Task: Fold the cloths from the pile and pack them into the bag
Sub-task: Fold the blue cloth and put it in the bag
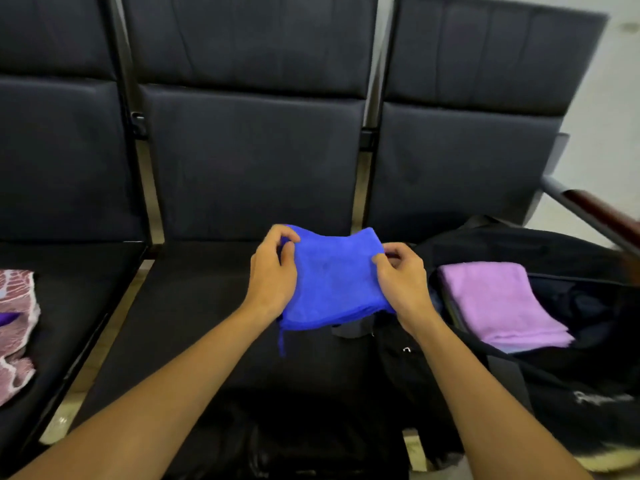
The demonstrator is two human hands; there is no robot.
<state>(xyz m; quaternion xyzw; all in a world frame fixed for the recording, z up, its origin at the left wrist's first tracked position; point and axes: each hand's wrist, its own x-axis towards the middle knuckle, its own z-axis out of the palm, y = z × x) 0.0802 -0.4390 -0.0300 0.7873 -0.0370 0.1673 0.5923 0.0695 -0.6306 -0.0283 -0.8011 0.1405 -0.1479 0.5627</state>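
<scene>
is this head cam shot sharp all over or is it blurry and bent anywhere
Head view: the blue cloth and both hands, left hand and right hand, are fairly sharp; the right edge smears, blurring the armrest and the white lettering on the black bag; wide-angle bending tilts the seat backs outward; lighting is dim and even, with no glare.

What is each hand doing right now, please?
Left hand: fingers pinch the left edge of the blue cloth.
Right hand: fingers pinch its right edge.
</scene>
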